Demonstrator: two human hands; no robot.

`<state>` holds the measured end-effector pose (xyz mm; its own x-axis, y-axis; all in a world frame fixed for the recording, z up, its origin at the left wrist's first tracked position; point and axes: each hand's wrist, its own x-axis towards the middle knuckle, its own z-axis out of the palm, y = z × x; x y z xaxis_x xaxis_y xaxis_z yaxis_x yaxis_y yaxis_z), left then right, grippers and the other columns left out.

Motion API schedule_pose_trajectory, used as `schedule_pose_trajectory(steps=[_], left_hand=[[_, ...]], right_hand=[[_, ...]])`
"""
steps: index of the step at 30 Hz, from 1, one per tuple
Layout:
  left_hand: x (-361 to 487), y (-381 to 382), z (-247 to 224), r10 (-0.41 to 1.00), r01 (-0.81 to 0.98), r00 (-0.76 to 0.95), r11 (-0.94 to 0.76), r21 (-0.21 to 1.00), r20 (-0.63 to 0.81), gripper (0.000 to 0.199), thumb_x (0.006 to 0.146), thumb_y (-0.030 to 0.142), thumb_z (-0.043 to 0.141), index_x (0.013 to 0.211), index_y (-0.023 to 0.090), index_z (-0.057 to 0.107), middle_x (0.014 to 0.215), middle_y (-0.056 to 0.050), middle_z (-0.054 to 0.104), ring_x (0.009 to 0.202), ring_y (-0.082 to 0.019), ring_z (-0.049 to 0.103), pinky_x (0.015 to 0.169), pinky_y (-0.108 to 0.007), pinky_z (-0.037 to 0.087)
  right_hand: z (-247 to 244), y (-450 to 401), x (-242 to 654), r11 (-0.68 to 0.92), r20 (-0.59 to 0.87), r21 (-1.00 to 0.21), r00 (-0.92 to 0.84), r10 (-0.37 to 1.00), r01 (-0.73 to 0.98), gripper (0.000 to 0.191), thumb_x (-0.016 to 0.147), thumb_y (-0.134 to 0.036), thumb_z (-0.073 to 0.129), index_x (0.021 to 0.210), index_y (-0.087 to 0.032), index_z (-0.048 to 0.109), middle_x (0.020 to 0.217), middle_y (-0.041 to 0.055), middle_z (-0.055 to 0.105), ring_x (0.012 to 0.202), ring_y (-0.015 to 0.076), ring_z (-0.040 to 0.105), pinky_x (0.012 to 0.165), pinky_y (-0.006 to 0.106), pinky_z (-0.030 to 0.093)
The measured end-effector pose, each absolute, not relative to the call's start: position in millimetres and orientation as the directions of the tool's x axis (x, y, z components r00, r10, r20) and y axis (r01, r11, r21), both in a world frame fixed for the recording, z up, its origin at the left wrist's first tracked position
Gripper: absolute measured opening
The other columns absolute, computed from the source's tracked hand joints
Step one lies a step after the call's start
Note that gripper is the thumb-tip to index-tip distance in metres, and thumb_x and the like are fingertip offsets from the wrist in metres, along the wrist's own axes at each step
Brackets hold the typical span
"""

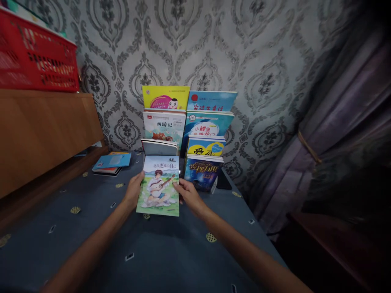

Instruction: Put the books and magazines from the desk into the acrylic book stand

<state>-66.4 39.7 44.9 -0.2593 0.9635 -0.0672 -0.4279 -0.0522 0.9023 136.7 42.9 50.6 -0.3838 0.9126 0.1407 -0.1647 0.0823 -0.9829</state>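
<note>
Between my two hands is a book (159,195) whose cover shows a figure playing a guitar on grass. My left hand (134,189) grips its left edge, and my right hand (190,196) pinches the right edge with the thumb on the cover. The book stands nearly upright in front of the lower left of a tiered group of books. Just behind it is a row of books with a grey cover (160,148). To the right of my right hand stands a dark blue book (203,173). Whatever supports the standing books is mostly hidden.
Further back stand a white book (165,126), a yellow book (165,95), a light blue book (212,99) and a teal book (210,122). A small stack of books (113,162) lies left. A red basket (55,61) sits on a wooden cabinet (49,130). A curtain (287,150) hangs right.
</note>
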Motion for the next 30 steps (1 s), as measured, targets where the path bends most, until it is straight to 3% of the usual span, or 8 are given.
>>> schedule_pose_trajectory(steps=[6,9,12,17,20,24,30], left_hand=[[-80,66,64,0.974,-0.357,-0.211,-0.160,0.920,0.087,0.052,0.059,0.056,0.081,0.087,0.015,0.067,0.074,-0.004,0.073,0.067,-0.021,0.069,0.063,-0.031,0.056],[-88,81,74,0.941,-0.119,-0.193,-0.305,0.945,0.279,0.049,0.066,0.063,0.073,0.078,0.016,0.064,0.067,-0.001,0.067,0.062,-0.016,0.062,0.056,-0.025,0.049],[-98,100,90,0.890,0.078,-0.197,-0.403,0.912,0.410,0.044,0.073,0.059,0.068,0.066,0.017,0.057,0.059,0.003,0.056,0.059,-0.013,0.055,0.050,-0.020,0.041],[-109,131,121,0.857,0.163,-0.216,-0.440,0.883,0.467,0.033,0.083,0.042,0.063,0.063,0.019,0.050,0.060,0.005,0.045,0.061,-0.012,0.048,0.053,-0.019,0.038],[-109,140,136,0.801,0.271,-0.202,-0.507,0.818,0.563,0.030,0.087,0.038,0.057,0.065,0.020,0.048,0.062,0.005,0.042,0.061,-0.012,0.045,0.054,-0.019,0.038],[-108,142,146,0.697,0.436,-0.146,-0.592,0.678,0.702,0.028,0.090,0.037,0.050,0.069,0.020,0.049,0.065,0.003,0.043,0.064,-0.013,0.044,0.058,-0.021,0.038],[-110,141,140,0.630,0.505,-0.159,-0.610,0.611,0.760,0.026,0.090,0.036,0.049,0.070,0.020,0.050,0.066,0.002,0.046,0.067,-0.014,0.045,0.061,-0.022,0.037]], right_hand=[[68,71,129,0.198,0.211,-0.978,-0.381,0.900,-0.072,0.041,0.074,-0.059,0.067,0.082,-0.019,0.060,0.060,-0.0042,0.055,0.044,0.0085,0.042,0.037,0.020,0.031],[76,90,127,0.355,0.304,-0.931,-0.348,0.887,0.090,0.040,0.079,-0.059,0.057,0.081,-0.019,0.060,0.059,-0.0030,0.054,0.046,0.0120,0.046,0.038,0.023,0.036],[88,110,125,0.476,0.406,-0.849,-0.296,0.865,0.227,0.030,0.083,-0.049,0.053,0.078,-0.020,0.060,0.061,-0.0015,0.055,0.053,0.0152,0.050,0.046,0.026,0.041],[113,143,118,0.539,0.499,-0.775,-0.204,0.842,0.331,0.009,0.081,-0.029,0.055,0.077,-0.021,0.057,0.071,0.0013,0.059,0.072,0.0200,0.055,0.068,0.031,0.045],[122,155,110,0.558,0.559,-0.727,-0.129,0.819,0.400,0.005,0.084,-0.024,0.052,0.083,-0.022,0.055,0.077,0.0033,0.060,0.079,0.0227,0.056,0.077,0.035,0.045],[121,161,99,0.596,0.664,-0.641,-0.041,0.747,0.483,0.006,0.090,-0.023,0.046,0.090,-0.022,0.052,0.081,0.0041,0.060,0.078,0.0228,0.056,0.077,0.037,0.046],[110,161,93,0.597,0.706,-0.576,-0.028,0.707,0.559,0.009,0.092,-0.020,0.041,0.092,-0.021,0.050,0.092,0.0080,0.058,0.090,0.0248,0.055,0.084,0.040,0.046]])
